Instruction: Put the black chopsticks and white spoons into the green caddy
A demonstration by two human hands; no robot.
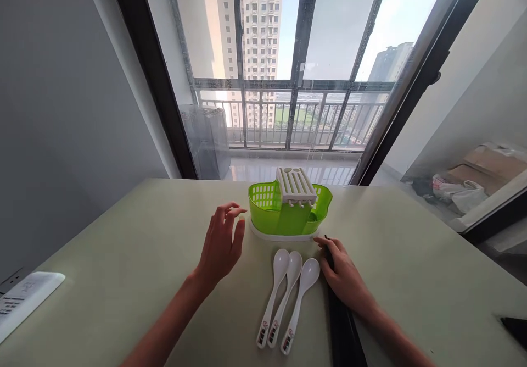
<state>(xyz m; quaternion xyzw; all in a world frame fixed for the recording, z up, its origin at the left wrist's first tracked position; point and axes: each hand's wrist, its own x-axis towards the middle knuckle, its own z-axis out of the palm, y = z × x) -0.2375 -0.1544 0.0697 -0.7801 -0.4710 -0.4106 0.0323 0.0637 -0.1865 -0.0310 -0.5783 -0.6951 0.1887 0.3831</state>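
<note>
Head view shows your right hand (343, 273) at centre right of the frame, its grip curled around a long black object (340, 312) lying on the bench (123, 257); what it is stays unclear. It looks stiff and slim, best taken mid-length. Your left hand (222, 243) hovers with its grip spread and nothing in it, just left of the green cutlery drainer (263, 213). Three white plastic spoons (288, 295) lie between your hands, light and smooth; pinch their handles.
</note>
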